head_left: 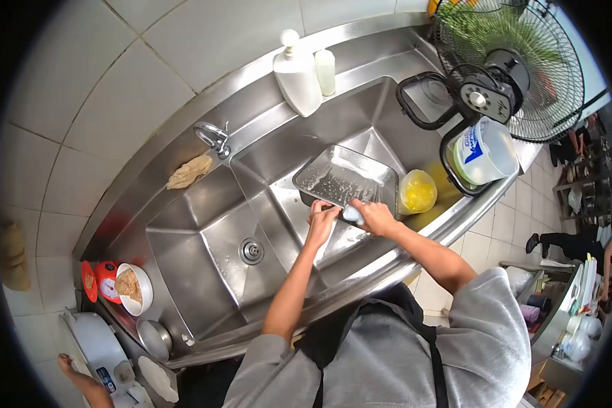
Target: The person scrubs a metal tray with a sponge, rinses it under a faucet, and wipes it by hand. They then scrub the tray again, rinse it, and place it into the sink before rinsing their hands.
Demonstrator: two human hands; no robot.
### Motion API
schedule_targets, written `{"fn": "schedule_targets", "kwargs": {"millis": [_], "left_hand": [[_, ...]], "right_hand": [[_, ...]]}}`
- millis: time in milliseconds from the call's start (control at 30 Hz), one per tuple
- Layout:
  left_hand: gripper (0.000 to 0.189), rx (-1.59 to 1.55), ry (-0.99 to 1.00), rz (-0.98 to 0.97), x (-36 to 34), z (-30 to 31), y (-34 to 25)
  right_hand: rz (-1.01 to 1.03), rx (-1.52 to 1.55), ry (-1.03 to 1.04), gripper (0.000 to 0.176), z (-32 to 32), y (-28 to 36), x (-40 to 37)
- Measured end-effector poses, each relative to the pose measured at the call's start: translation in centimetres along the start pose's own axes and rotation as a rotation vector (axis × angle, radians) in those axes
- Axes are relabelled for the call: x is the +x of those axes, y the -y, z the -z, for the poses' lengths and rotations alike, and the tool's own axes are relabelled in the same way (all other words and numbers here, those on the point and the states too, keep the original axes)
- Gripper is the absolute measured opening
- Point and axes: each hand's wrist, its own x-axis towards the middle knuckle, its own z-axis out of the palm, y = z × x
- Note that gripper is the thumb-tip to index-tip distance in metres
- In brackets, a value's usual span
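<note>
Two hands meet at a rectangular metal tray (pixel 343 178), wet and soap-flecked, tilted in the right basin of the steel sink (pixel 204 238). The left hand (pixel 321 221) grips its near edge. The right hand (pixel 375 217) presses a pale sponge (pixel 352 214) against it. A round yellow tub (pixel 418 192) sits just to the right.

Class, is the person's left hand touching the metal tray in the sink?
Touching. The head view shows the left hand laid on the near rim of the metal tray, no gap between.
</note>
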Motion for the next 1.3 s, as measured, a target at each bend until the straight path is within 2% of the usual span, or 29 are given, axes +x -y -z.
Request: {"fn": "schedule_targets", "kwargs": {"millis": [67,100,133,167,200,233,267,300,333,400,433,467,533,600,667,700,767,833,900,933,1000,1067,1133,1167,1233,1300], "left_hand": [[0.023,0.592,-0.006,-0.134,0.2,0.7,-1.4],[0.023,0.59,-0.001,-0.148,0.6,1.0,-3.0],[0.026,0.693,-0.11,-0.268,1.1,1.1,-4.9],[0.029,0.79,-0.221,-0.389,2.0,1.2,-6.3],[0.028,0.748,-0.22,-0.572,3.1,1.3,-5.9],[0.026,0.744,-0.006,-0.455,4.5,1.9,-5.2],[0.025,0.741,0.199,-0.347,6.0,2.7,-5.2],[0.022,0.838,0.262,-0.323,6.1,3.5,-7.1],[0.023,0.762,0.199,-0.406,6.1,3.6,-7.5],[0.026,0.791,0.175,-0.237,6.2,3.8,-8.7],[0.026,0.801,0.18,-0.238,6.3,4.1,-9.2],[0.031,0.8,0.169,-0.158,6.4,4.3,-9.7],[0.036,0.799,0.149,-0.07,6.7,4.8,-9.6],[0.048,0.627,0.071,0.004,7.7,6.1,-8.8],[0.054,0.548,0.069,0.084,7.5,7.2,-8.3],[0.054,0.587,0.068,0.108,7.0,7.6,-8.3],[0.054,0.64,0.072,0.163,6.3,8.3,-8.7],[0.053,0.752,0.084,0.057,6.5,8.6,-9.4],[0.051,0.767,0.079,0.077,6.7,9.2,-8.8],[0.05,0.777,0.082,0.077,6.9,9.4,-8.5],[0.044,0.769,0.07,0.066,7.2,10.1,-7.3],[0.042,0.694,0.05,0.117,7.3,11.3,-7.0],[0.042,0.599,0.043,0.186,6.9,11.9,-6.3],[0.043,0.548,0.045,0.199,7.1,11.7,-6.3],[0.044,0.501,0.06,0.25,6.7,11.1,-6.1],[0.046,0.273,-0.02,0.279,6.1,10.7,-5.9]], "right_hand": [[-0.042,-0.156,-0.013,0.053,0.2,-0.3,0.5],[0.001,-0.203,-0.085,0.05,1.3,-0.5,0.3],[-0.037,-0.231,-0.106,0.047,2.3,-0.8,0.7],[0.016,-0.219,-0.162,0.046,3.7,-1.4,1.3],[0.07,-0.2,-0.207,0.045,4.7,-1.8,1.5],[0.062,-0.197,-0.211,0.045,5.9,-1.6,1.8],[0.119,-0.182,-0.125,0.044,8.0,-1.1,2.3],[0.173,-0.164,-0.035,0.043,9.8,-0.6,2.7],[0.167,-0.166,-0.041,0.043,10.9,-0.7,2.8],[0.313,-0.148,-0.334,0.043,12.7,-0.4,3.3],[0.291,-0.152,-0.412,0.044,13.6,0.3,3.1],[0.29,-0.144,-0.414,0.044,13.1,0.5,3.2],[0.297,-0.085,-0.665,0.045,10.5,1.4,3.5],[0.332,-0.078,-0.459,0.044,3.7,2.4,4.5],[0.61,-0.049,-0.517,0.038,1.1,5.6,4.6],[0.621,-0.038,-0.519,0.038,0.9,5.4,5.9],[0.517,0.065,-0.622,0.03,-0.3,5.0,8.4],[0.419,0.131,-0.758,0.024,1.9,3.7,10.4],[0.24,0.154,-0.931,0.02,4.1,1.5,13.0],[0.204,0.235,-0.933,0.017,5.0,0.5,14.8],[0.178,0.318,-0.912,0.021,5.6,-1.6,18.3],[-0.121,0.818,-0.719,0.028,3.8,-4.1,22.1],[-0.206,0.872,-0.3,0.032,2.0,-6.8,23.2],[-0.317,1.026,-0.313,0.034,-2.4,-8.9,24.6],[-0.304,1.063,-0.22,0.033,-2.5,-8.7,24.6],[-0.246,1.1,-0.041,0.032,-0.4,-7.8,25.3]]}}
